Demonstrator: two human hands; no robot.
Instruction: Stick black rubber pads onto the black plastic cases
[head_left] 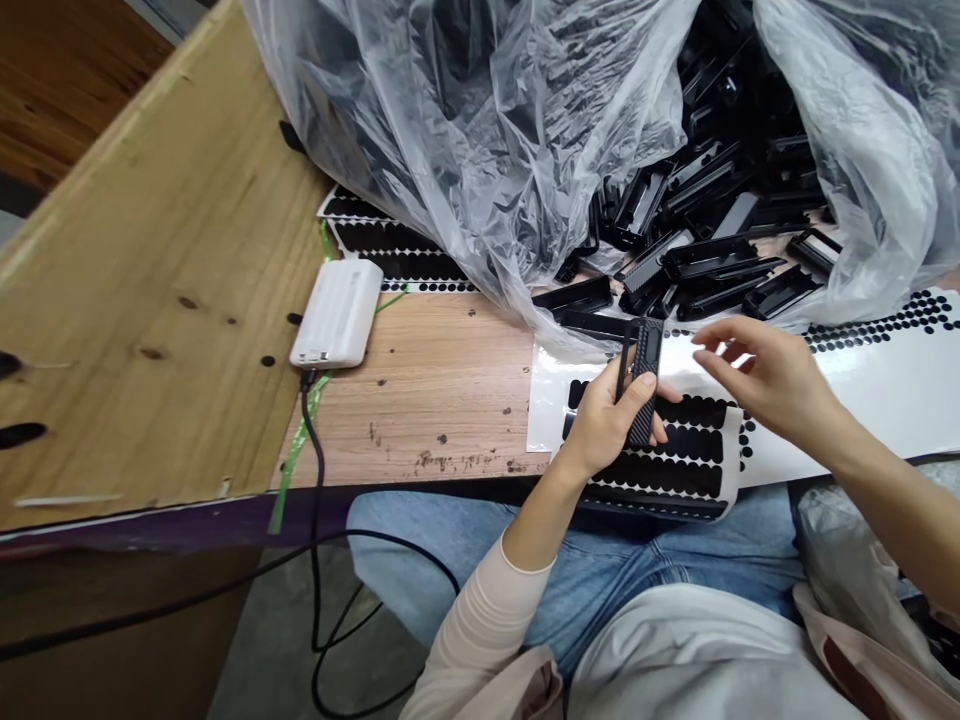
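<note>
One grip (598, 430) around black plastic housing (643, 380)

Left of the grip, a white power bank (337, 314) lies on the wood-grain tabletop (435, 350), with a black cable (316, 480) running from its end down over the table edge and looping on the floor (277, 640). A strip of green tape (286, 495) lies just beside that cable. Farther left is a knotty plywood board (150, 300). Beyond the grip, a clear plastic bag (465, 130) slumps open around a heap of black plastic parts (712, 190) — and down to the right of the grip sits another crumpled plastic bag (847, 540).
</note>
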